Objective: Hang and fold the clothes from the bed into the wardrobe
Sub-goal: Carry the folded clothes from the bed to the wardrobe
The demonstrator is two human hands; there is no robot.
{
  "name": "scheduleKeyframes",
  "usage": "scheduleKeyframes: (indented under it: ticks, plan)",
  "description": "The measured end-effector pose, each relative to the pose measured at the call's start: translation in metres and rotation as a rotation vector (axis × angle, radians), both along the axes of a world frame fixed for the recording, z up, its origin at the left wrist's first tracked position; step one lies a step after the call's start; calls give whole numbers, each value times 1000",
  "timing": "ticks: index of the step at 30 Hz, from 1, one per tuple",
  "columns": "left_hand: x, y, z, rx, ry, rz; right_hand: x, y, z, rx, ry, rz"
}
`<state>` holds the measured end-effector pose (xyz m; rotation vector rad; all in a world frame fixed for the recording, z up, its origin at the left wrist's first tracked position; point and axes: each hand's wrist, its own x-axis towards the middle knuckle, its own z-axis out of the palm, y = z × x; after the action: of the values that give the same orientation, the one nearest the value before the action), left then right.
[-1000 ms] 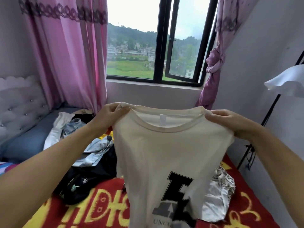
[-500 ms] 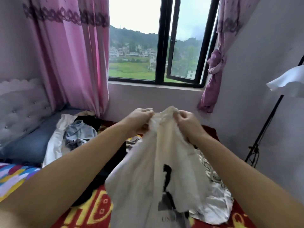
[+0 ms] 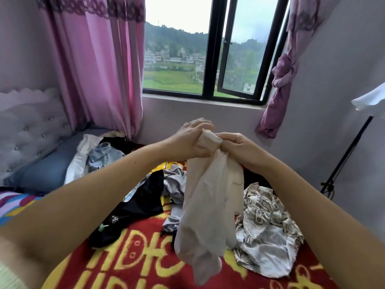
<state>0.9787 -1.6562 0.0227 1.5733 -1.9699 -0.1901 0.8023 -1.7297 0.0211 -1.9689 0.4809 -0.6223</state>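
Note:
A cream T-shirt [image 3: 208, 205] hangs bunched in a narrow fold above the bed [image 3: 129, 257]. My left hand [image 3: 187, 140] and my right hand [image 3: 239, 149] both grip its gathered top edge, side by side and touching. The shirt's printed front is folded inward and hidden. Below lie other clothes: a black garment [image 3: 133, 209], a grey one [image 3: 175, 184], a patterned silvery shirt [image 3: 266, 226], a denim piece [image 3: 102, 155] and a white garment [image 3: 81, 159]. The wardrobe is not in view.
The red and yellow bedspread covers the bed. A padded headboard [image 3: 27, 130] and blue pillow [image 3: 45, 170] are at left. Pink curtains [image 3: 98, 65] flank the window [image 3: 210, 49]. A black stand [image 3: 345, 155] with a white lampshade [image 3: 370, 99] is at right.
My hands came together from holding the shirt spread by its shoulders, folding it in half lengthwise. The shirt now hangs as a narrow bunch, its print hidden.

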Motion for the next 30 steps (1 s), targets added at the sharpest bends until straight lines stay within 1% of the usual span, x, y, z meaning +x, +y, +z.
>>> scheduleKeyframes:
  ticks: [2,3,6,8,9,10,12,13,14,17,20,21,23,25,28,30]
  plan:
    - [4,0,5,183,202,-84,-3,2,5,-43,20,80]
    - [6,-1,8,204,247,-96,-4,3,7,-78,33,95]
    - [11,-5,12,130,260,-107,-8,5,7,-188,68,33]
    - [10,-9,16,119,230,-102,-7,5,-1,-216,66,-42]
    - [9,-12,19,130,212,-85,-7,5,-9,-200,43,-75]
    - [8,-15,21,134,199,-66,-7,7,-19,-136,-2,-95]
    - [8,-19,29,124,184,-27,-6,11,-46,79,-87,-94]
    - [8,-20,34,129,177,-21,-4,14,-62,158,-98,-95]
    - [8,-20,39,146,168,-27,-2,18,-80,188,-84,-102]
    - [10,-14,53,212,112,-51,6,23,-126,178,48,-157]
    - [25,-6,60,226,179,-52,2,12,-147,124,209,-144]
    - [33,-3,60,221,203,-42,-2,6,-148,112,222,-146]
    - [51,3,61,218,242,-17,-12,-8,-144,137,181,-171]
    - [73,10,60,217,329,33,-18,-19,-135,157,123,-222]
    - [99,19,56,193,448,85,-19,-24,-126,27,50,-339]
    - [110,25,50,163,504,103,-17,-20,-118,-22,-10,-346]
